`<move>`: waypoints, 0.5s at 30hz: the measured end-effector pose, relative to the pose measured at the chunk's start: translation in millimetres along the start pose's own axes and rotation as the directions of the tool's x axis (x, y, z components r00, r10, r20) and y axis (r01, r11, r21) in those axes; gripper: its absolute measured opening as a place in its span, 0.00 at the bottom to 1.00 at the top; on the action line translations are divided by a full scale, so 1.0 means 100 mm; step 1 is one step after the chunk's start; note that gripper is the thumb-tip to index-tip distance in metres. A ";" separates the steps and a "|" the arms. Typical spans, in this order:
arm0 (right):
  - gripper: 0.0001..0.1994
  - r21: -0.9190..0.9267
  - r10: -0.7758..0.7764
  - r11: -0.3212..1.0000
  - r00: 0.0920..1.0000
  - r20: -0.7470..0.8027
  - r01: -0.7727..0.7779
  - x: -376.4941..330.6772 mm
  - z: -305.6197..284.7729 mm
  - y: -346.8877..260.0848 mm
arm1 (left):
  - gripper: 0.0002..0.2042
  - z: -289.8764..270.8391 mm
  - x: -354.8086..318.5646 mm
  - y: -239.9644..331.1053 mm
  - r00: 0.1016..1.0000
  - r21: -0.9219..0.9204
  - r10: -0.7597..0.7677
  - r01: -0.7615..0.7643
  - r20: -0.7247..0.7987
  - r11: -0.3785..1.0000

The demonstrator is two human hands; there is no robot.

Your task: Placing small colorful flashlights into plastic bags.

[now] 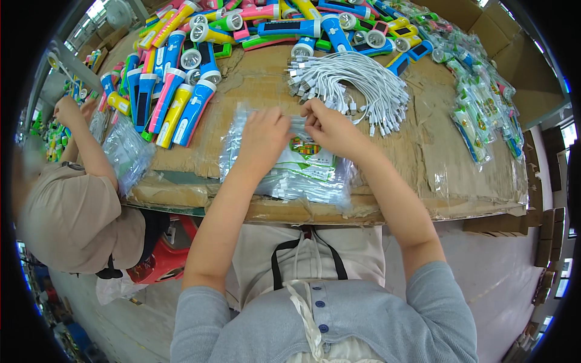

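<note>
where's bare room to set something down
Bare cardboard shows between the white USB cables and the bagged flashlights at right; another patch separates those cables from the left flashlights. Crowded: the far side, with piled flashlights, and the near middle, with clear plastic bags.

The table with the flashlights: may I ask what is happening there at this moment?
A person has the left hand and right hand at the far edge of some clear plastic bags; whether the fingers grip one is unclear. Just beyond lies a bundle of white cables. Colourful flashlights are heaped at the far side and left, and filled clear packages lie at right. A co-worker sits at left.
</note>
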State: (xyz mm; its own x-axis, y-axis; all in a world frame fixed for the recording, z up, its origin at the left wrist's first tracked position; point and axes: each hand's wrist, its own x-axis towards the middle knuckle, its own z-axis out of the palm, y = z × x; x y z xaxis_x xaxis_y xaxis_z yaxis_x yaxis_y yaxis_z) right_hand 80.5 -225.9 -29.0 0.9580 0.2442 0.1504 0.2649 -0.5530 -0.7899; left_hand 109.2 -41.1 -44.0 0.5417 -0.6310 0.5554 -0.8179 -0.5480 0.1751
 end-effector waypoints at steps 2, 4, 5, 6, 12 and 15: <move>0.12 -0.075 -0.045 0.996 0.998 -0.048 0.041 0.00 0.04 0.05 | 0.07 -0.15 -0.06 0.03 0.997 0.135 -0.050 0.042 0.052 0.990; 0.12 -0.120 -0.083 0.990 0.990 -0.112 0.069 0.04 0.10 0.10 | 0.07 -0.49 -0.23 0.22 0.985 0.117 -0.049 0.030 0.164 0.993; 0.12 -0.169 -0.103 0.983 0.978 -0.182 0.072 0.04 0.09 0.14 | 0.07 -0.64 -0.29 0.35 0.973 0.068 -0.030 0.015 0.231 0.998; 0.10 -0.187 -0.067 0.982 0.976 -0.209 0.027 0.06 0.04 0.14 | 0.07 -0.75 -0.39 0.47 0.972 0.070 -0.027 0.011 0.234 0.998; 0.11 -0.549 -0.228 0.835 0.877 -0.423 -0.048 0.54 -0.81 0.55 | 0.09 -0.78 -0.67 0.61 0.952 -0.162 -0.215 0.252 0.219 0.954; 0.11 -0.731 -0.263 0.674 0.889 -0.374 -0.108 0.63 -0.94 0.83 | 0.09 -0.64 -0.62 0.61 0.828 -0.190 -0.523 0.557 0.203 0.808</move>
State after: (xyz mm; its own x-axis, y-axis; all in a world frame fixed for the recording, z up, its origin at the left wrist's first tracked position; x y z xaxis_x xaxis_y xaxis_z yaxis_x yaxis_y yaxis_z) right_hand 173.4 -331.8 -29.3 0.8234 0.0644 0.5638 0.1552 -0.9812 -0.1145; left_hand 13.3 -0.1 -15.4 0.9155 -0.3470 0.2033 -0.3961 -0.6902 0.6056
